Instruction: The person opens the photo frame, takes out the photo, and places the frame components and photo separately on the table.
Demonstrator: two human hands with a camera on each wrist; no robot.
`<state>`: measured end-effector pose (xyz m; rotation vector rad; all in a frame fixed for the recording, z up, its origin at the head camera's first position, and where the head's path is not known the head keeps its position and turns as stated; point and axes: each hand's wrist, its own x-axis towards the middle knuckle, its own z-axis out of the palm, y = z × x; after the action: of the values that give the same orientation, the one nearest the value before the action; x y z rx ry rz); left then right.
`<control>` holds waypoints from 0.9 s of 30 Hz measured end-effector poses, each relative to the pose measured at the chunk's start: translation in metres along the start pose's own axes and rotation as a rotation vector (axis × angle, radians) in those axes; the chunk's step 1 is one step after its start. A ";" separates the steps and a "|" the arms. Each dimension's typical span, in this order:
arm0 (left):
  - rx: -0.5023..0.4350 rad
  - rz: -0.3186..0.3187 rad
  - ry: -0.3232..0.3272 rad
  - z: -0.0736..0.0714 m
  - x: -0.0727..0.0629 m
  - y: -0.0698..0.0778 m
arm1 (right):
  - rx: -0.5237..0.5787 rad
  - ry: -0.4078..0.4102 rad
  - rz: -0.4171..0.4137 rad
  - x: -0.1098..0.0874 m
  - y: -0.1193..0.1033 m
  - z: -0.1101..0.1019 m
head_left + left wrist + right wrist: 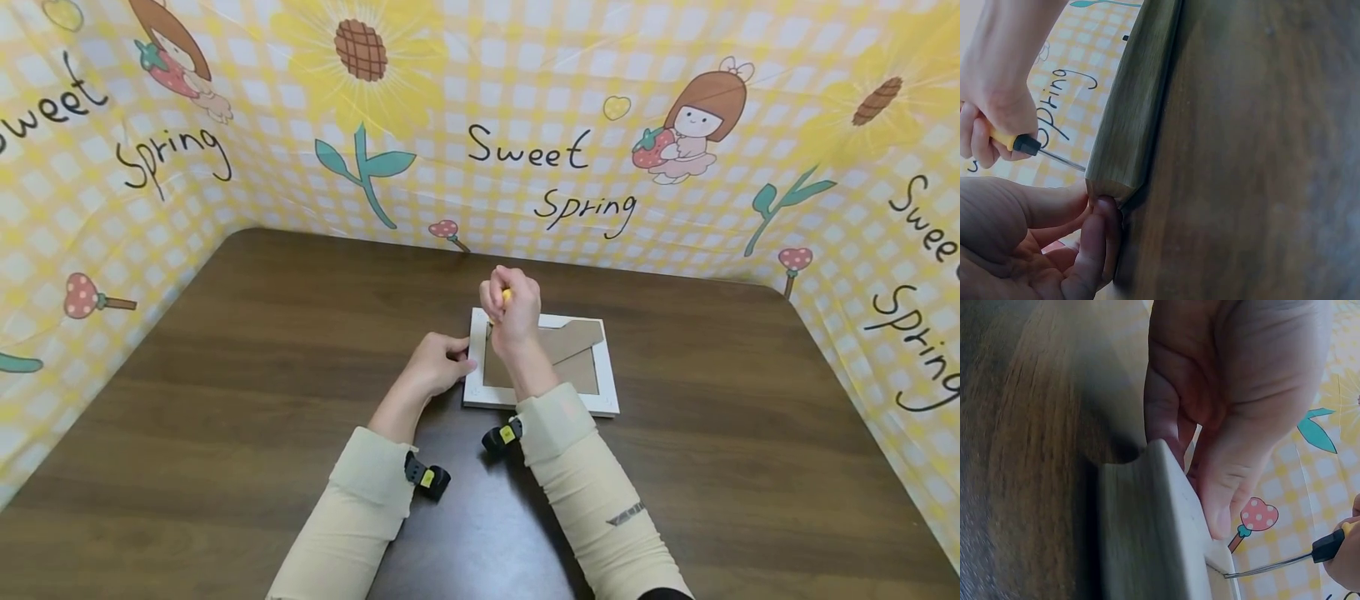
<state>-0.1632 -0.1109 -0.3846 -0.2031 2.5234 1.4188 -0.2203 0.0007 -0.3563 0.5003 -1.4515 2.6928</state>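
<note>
A white picture frame (pixel 487 397) lies on the table with its brown backing board (pixel 501 368) facing up. My left hand (pixel 435 365) grips its left side, the thumb on top and the fingers around the outer edge. In my right hand (pixel 516 310) is a screwdriver (pixel 1025 144) with a yellow and black handle, held in a fist above the frame's upper left part. Its thin metal shaft slants down, and in the right wrist view the tip is right at the frame's inner edge, near the left thumb (pixel 1222 494).
A brown cardboard stand flap (pixel 581 337) lies across the backing board. The dark wooden table (pixel 300 333) extends around the frame. A yellow checked cloth (pixel 495 75) with printed flowers walls off the back and both sides.
</note>
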 end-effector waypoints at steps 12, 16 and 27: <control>-0.002 0.004 0.005 0.004 0.000 0.001 | 0.057 0.032 0.029 0.004 -0.002 -0.007; 0.009 -0.029 0.005 0.005 0.000 0.002 | 0.282 0.109 0.061 0.005 -0.008 -0.029; -0.029 -0.053 -0.014 0.000 0.001 0.000 | 0.327 0.040 0.110 0.009 -0.007 -0.034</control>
<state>-0.1645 -0.1111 -0.3852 -0.2631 2.4686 1.4322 -0.2367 0.0310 -0.3652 0.3863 -1.0608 3.0258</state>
